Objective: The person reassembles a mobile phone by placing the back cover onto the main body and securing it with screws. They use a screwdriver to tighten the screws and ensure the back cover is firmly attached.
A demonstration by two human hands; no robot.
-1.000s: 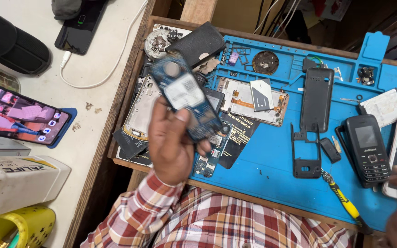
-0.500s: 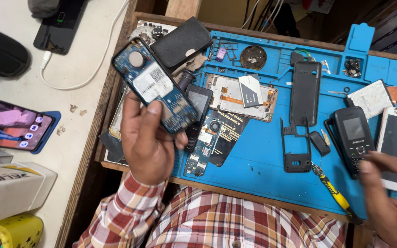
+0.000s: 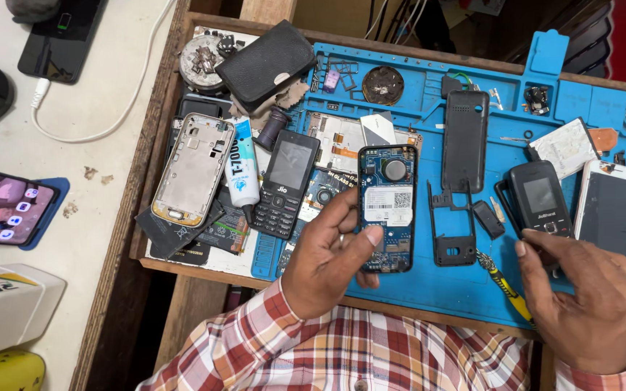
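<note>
My left hand (image 3: 327,264) holds an opened keypad phone (image 3: 387,208), its blue circuit board facing up, over the blue repair mat (image 3: 414,289). The thumb lies across the phone's lower half. My right hand (image 3: 581,300) hovers above the mat's right front part with its fingers loosely spread, the fingertips close to a black keypad phone (image 3: 540,199). A yellow-handled screwdriver (image 3: 503,286) lies on the mat just left of that hand. A black phone back cover (image 3: 465,141) and a black frame piece (image 3: 449,232) lie between the two hands.
On the wooden tray's left side lie a silver phone frame (image 3: 193,168), a white glue tube (image 3: 242,172), another black keypad phone (image 3: 286,185) and a black pouch (image 3: 266,64). A white smartphone (image 3: 611,210) lies far right. On the white counter at left are a charging phone (image 3: 63,36) and a lit smartphone (image 3: 5,210).
My left hand has carried the opened phone from the tray's left side rightward and down to the middle of the mat. My right hand has risen into view near the black keypad phone.
</note>
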